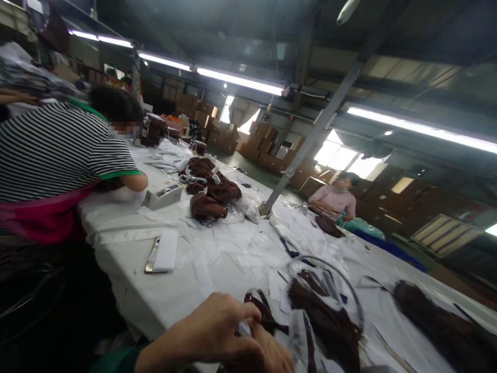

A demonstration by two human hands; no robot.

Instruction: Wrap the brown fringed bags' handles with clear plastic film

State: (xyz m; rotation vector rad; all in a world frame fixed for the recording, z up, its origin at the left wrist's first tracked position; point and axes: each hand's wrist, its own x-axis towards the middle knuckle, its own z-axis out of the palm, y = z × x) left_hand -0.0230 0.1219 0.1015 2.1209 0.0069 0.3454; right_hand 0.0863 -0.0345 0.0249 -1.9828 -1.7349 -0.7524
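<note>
My left hand [217, 326] reaches in from the bottom left in a green sleeve [120, 360]. Its thumb and fingers are bent and pinched together, with a small greyish-white bit showing between them. Against it, lower down, my right hand [274, 355] is partly covered and cut off by the frame edge; motion blurs its fingers. Just beyond both hands lies a dark brown leather-like piece with straps [264, 313]. To the right, a larger dark brown leather-like item [326, 321] rests beside crumpled whitish wrapping [301, 336].
The white-covered table [132, 290] carries a phone with a white card [163, 252], a white box [163, 196], brown leather-like goods [213, 186] and scattered paper. A grey post [310, 140] rises from it. A person in stripes [58, 150] leans over at left; another [334, 199] sits across.
</note>
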